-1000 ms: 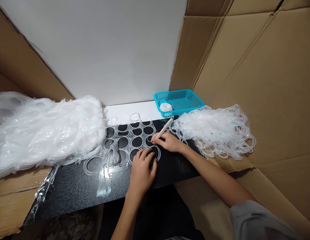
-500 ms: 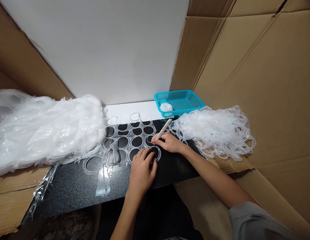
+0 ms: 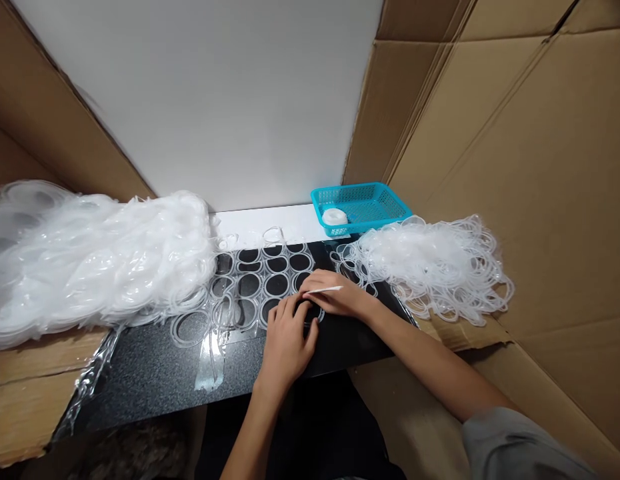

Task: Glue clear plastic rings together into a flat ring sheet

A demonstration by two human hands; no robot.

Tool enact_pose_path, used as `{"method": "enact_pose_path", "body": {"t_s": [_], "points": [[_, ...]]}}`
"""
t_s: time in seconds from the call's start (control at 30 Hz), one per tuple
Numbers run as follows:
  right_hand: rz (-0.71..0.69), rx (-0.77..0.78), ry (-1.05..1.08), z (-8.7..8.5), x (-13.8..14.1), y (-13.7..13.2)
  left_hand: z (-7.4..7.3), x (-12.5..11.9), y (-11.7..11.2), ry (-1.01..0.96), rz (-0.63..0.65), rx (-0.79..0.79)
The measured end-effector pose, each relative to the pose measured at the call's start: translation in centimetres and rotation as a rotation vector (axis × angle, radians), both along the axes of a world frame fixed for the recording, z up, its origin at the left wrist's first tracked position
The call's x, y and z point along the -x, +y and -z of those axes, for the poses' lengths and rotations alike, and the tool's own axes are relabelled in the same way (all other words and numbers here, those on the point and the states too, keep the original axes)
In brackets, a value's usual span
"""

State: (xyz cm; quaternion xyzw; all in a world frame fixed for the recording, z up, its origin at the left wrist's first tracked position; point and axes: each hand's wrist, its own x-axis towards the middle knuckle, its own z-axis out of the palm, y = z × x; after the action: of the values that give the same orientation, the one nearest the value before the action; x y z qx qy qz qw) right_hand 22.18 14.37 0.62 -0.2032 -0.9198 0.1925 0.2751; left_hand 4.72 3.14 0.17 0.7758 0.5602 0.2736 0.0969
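Observation:
A clear plastic sheet (image 3: 250, 283) punched with rows of rings lies on a dark speckled counter (image 3: 155, 373). My left hand (image 3: 287, 343) rests on the sheet's right end, fingers curled and pressing on one ring (image 3: 310, 312). My right hand (image 3: 337, 297) lies just behind it, closed on a thin white stick-like tool (image 3: 324, 290) that now lies nearly flat across the knuckles, its tip toward the same ring.
A big heap of clear plastic scrap (image 3: 90, 260) fills the left side. A pile of loose clear rings (image 3: 430, 263) sits at right. Behind it stands a turquoise basket (image 3: 360, 207) with a small white roll (image 3: 334, 216). Cardboard walls (image 3: 515, 167) enclose the spot.
The stick in my right hand has tipped from pointing up and back to lying nearly flat. Both hands drew slightly closer together over the same ring.

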Motion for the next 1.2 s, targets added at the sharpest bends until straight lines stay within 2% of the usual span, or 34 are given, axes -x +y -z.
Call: {"method": "enact_pose_path", "body": {"t_s": [0.1, 0.2, 0.3, 0.43, 0.53, 0.83, 1.2], "points": [[-0.008, -0.114, -0.008, 1.0, 0.5, 0.0, 0.1, 0.1, 0.0, -0.015, -0.001, 0.003], [-0.006, -0.120, 0.011, 1.7, 0.8, 0.0, 0.2, 0.2, 0.0, -0.043, -0.011, 0.004], [0.009, 0.021, 0.077, 1.5, 0.9, -0.1, 0.2, 0.2, 0.0, -0.099, -0.020, 0.009], [0.172, 0.324, 0.220, 0.9, 0.6, -0.1, 0.3, 0.3, 0.0, -0.166, -0.033, 0.001], [0.217, 0.456, 0.216, 0.6, 0.4, -0.1, 0.2, 0.3, -0.1, -0.173, -0.026, 0.002], [0.159, 0.654, 0.170, -0.3, -0.1, 0.0, 0.1, 0.5, -0.3, -0.176, -0.010, 0.009], [0.122, 0.642, 0.160, -0.4, -0.5, 0.3, -0.1, 0.4, -0.4, -0.148, -0.006, 0.011]]}}
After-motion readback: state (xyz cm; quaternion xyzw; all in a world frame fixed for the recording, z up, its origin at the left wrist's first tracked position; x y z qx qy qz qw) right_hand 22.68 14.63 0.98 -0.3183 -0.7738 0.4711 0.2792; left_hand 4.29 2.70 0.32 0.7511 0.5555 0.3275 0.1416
